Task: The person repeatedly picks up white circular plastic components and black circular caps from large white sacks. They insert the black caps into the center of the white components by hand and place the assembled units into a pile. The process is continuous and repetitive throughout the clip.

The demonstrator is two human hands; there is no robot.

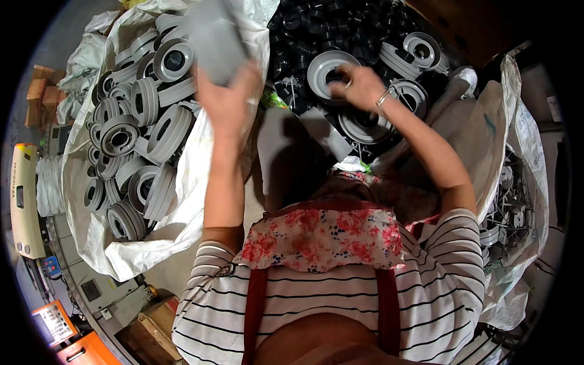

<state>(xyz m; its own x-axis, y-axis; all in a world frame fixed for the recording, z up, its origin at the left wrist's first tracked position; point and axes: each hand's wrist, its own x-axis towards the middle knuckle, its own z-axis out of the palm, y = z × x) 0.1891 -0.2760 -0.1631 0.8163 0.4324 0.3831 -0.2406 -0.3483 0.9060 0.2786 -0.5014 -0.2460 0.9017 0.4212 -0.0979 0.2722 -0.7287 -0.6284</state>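
Observation:
My left hand (pixel 228 100) holds up a grey round plastic part (pixel 216 42), blurred by motion, at the edge of a white woven sack (pixel 143 252). The sack is heaped with similar grey ringed parts (pixel 119 136), several with black centres. To the right, my right hand (pixel 362 88) has its fingers curled over the black middle of a grey flanged part (pixel 316 76). What its fingertips grip, if anything, is hidden. Just below that part lies another grey flanged part (pixel 365 128), and small black caps (pixel 328 24) are piled behind.
More grey parts (pixel 423 48) lie at the far right of the black pile. Another white sack (pixel 529 182) on the right holds thin grey pieces (pixel 508 207). At the left stand a cream-coloured machine (pixel 25 201), an orange device (pixel 55 322) and cardboard boxes (pixel 42 91).

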